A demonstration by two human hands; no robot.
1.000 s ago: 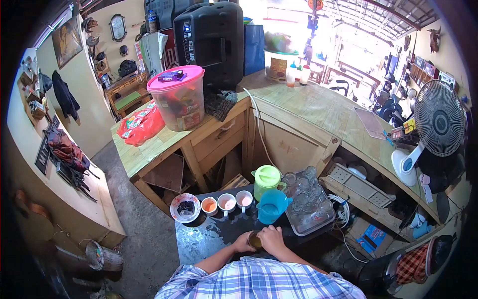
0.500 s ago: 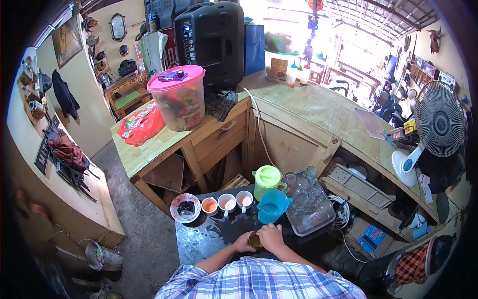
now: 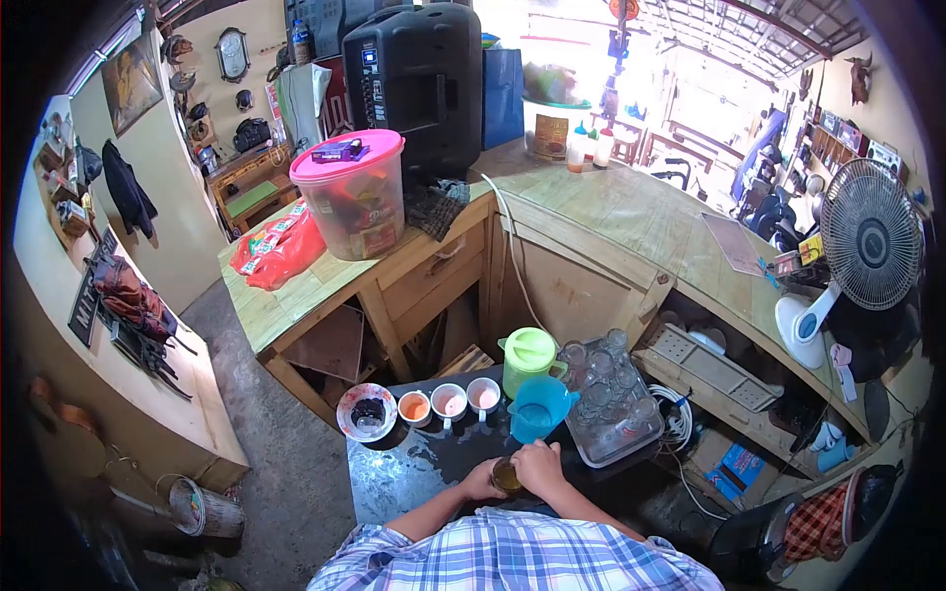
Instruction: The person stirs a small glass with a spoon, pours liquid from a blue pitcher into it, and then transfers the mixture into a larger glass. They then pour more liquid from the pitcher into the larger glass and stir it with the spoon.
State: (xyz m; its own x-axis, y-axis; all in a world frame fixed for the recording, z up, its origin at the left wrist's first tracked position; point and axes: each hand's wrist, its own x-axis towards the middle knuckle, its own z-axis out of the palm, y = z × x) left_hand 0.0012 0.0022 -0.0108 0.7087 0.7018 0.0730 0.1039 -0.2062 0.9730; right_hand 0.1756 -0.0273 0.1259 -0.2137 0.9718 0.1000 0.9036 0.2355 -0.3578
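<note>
My left hand (image 3: pixel 481 481) wraps round a small glass (image 3: pixel 506 477) with dark yellowish-brown contents, low over the near edge of the dark table. My right hand (image 3: pixel 539 467) is closed at the right side of the glass rim; whatever its fingers pinch is hidden. Just beyond stands a blue plastic pitcher (image 3: pixel 538 414), and behind it a green lidded pitcher (image 3: pixel 530 357). Three white cups, the left one (image 3: pixel 414 407) with orange contents and the others (image 3: pixel 450 403) with pale pink, line up beside a bowl (image 3: pixel 367 412) holding something dark.
A tray (image 3: pixel 631 445) of upturned clear glasses (image 3: pixel 599 379) sits to the right on the wet dark table (image 3: pixel 394 483). Wooden counters (image 3: pixel 611 212) surround it, bearing a pink-lidded tub (image 3: pixel 350 197), a speaker (image 3: pixel 414 89) and a fan (image 3: pixel 872 236). A coiled white cable (image 3: pixel 678 419) hangs right.
My right hand has shifted slightly at the glass, and more of the glass's opening shows. My left hand keeps its hold. The other things stay in place.
</note>
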